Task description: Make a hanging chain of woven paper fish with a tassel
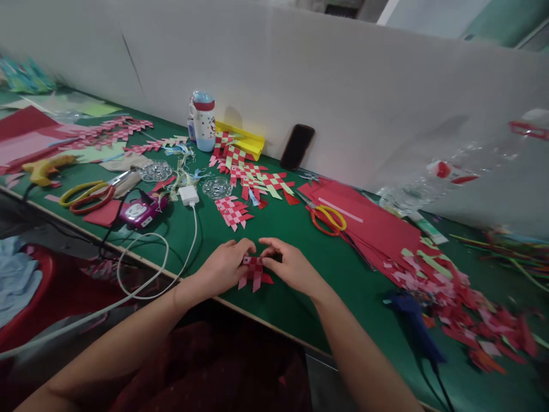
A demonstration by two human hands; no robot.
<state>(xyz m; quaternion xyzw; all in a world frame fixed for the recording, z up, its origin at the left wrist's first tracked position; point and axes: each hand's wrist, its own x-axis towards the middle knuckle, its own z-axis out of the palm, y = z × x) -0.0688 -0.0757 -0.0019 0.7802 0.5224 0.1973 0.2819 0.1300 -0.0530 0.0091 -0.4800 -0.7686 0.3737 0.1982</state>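
Note:
A small fish woven from red and pink paper strips [254, 277] is at the table's front edge, with a dark eye dot near its top left. My left hand [225, 266] pinches its left side between thumb and fingers. Beside its right edge is my right hand [294, 269], fingers curved and apart, the thumb close to or touching the paper. Just beyond lies another red and pink woven fish [234, 212]. Behind that is a pile of red and green woven fish [257, 178]. A clear dish of small eye pieces [217, 187] sits to their left.
Orange-yellow scissors [328, 220] lie on red paper sheets [369, 229] at right, near paper scraps [463, 297] and a blue glue gun [414, 323]. A white cable [195, 229] loops left. A bottle [203, 121] and phone [297, 147] stand by the wall.

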